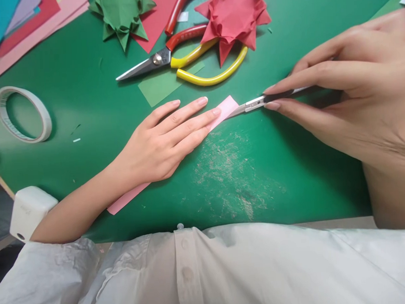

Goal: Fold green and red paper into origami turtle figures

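My left hand (169,137) lies flat with outstretched fingers on a folded strip of pink paper (226,109), pressing it against the green table. The strip's other end shows below my wrist; its middle is hidden under the hand. In my right hand (336,81), a craft knife (254,104) with a dark handle is pinched between thumb and fingers. Its blade meets the strip's far right end, and the tip is partly hidden at the paper's edge.
Beyond my left hand lie scissors (157,59) with red and yellow handles. A red folded-paper star (237,17) partly covers them. Nearby are a green paper star (123,15), green paper (157,89), a tape roll (46,124), stacked coloured sheets (45,20) and a white block (30,209).
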{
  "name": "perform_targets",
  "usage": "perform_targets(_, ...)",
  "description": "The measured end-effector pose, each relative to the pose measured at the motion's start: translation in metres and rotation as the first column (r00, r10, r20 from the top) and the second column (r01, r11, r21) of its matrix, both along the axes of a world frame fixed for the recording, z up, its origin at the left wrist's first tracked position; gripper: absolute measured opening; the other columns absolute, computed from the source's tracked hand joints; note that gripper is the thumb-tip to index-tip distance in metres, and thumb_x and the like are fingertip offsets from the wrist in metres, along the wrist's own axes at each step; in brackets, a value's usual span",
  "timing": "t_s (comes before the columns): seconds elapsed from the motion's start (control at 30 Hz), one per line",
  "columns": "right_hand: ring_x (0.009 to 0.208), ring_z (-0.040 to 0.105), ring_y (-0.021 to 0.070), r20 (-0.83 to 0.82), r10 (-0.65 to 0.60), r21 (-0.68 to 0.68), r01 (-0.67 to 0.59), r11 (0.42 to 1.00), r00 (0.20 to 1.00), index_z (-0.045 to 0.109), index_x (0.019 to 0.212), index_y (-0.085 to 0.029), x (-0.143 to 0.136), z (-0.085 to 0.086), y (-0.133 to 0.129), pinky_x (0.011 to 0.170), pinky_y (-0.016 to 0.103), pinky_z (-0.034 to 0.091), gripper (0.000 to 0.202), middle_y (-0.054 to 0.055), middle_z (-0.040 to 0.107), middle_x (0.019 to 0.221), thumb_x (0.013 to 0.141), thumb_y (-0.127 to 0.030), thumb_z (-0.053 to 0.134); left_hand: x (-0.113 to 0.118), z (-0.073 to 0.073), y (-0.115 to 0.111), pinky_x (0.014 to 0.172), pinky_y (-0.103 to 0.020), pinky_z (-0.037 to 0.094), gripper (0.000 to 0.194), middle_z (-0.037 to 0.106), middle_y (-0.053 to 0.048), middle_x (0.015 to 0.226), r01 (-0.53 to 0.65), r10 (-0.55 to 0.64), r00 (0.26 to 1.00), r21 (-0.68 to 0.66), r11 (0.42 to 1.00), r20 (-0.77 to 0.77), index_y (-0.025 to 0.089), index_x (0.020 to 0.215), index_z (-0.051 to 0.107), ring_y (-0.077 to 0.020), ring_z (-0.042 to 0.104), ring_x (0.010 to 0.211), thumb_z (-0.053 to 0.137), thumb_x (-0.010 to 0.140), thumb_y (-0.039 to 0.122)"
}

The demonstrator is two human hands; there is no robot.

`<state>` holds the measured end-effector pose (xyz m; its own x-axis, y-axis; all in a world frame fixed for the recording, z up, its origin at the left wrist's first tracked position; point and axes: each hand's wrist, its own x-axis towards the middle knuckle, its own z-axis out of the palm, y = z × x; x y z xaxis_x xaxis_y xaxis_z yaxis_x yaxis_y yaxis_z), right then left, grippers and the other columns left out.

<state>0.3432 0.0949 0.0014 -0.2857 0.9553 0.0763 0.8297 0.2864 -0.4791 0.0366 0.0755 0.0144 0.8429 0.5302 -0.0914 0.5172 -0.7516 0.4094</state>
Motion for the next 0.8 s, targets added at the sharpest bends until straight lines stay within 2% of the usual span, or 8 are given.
perform_targets(0.2,0.093,0.062,0.0217,0.010,0.010,0.019,-0.010,1.000,1.000,0.080,0.098,-0.032,-0.0018,-0.0003,-0.0014,0.102,0.055,0.042,0.055,0.004,0.070,0.096,0.081,-0.080,0.059,0.0043,0.0053,0.0017,0.133,-0.046,0.023,0.050,0.033,0.010,0.167,-0.030,0.030,1.000,-0.046,0.998,-0.008,0.036,0.153,0.032,-0.0214,0.030,0.156,0.017,0.105,0.028)
perform_targets(0.43,0.099,0.063,0.0228,0.023,0.022,0.025,-0.023,0.999,0.999,0.080,0.100,-0.035,-0.0017,0.0023,-0.0051,0.100,0.053,0.043,0.047,0.001,0.072,0.101,0.083,-0.075,0.062,0.0052,0.0074,0.0019,0.134,-0.045,0.019,0.049,0.032,0.010,0.168,-0.035,0.034,0.999,-0.058,0.998,-0.020,0.034,0.151,0.034,-0.0209,0.030,0.156,0.017,0.105,0.028)
perform_targets(0.6,0.096,0.061,0.0220,0.016,0.023,-0.020,-0.022,1.000,1.000,0.080,0.098,-0.032,0.0004,0.0040,-0.0048,0.103,0.053,0.042,0.052,0.002,0.072,0.103,0.084,-0.077,0.059,0.0054,0.0073,0.0016,0.134,-0.045,0.020,0.048,0.034,0.009,0.167,-0.031,0.030,0.999,-0.043,0.999,-0.034,0.033,0.149,0.037,-0.0204,0.031,0.156,0.017,0.106,0.027)
perform_targets(0.7,0.093,0.061,0.0209,0.018,0.028,0.002,-0.028,1.000,0.999,0.080,0.097,-0.030,0.0004,0.0035,-0.0051,0.100,0.051,0.043,0.051,0.003,0.071,0.100,0.084,-0.076,0.060,0.0050,0.0072,0.0013,0.134,-0.042,0.023,0.044,0.034,0.009,0.167,-0.021,0.022,0.999,0.018,1.000,-0.047,0.029,0.141,0.046,-0.0186,0.032,0.155,0.019,0.107,0.025)
perform_targets(0.8,0.089,0.060,0.0192,0.027,0.039,0.036,-0.040,0.999,0.999,0.079,0.097,-0.031,-0.0001,0.0028,-0.0054,0.098,0.050,0.043,0.048,0.003,0.070,0.096,0.083,-0.074,0.063,0.0042,0.0066,0.0008,0.134,-0.036,0.025,0.036,0.037,0.008,0.166,0.005,0.002,0.999,0.149,0.989,-0.050,0.026,0.129,0.054,-0.0149,0.032,0.155,0.026,0.107,0.023)
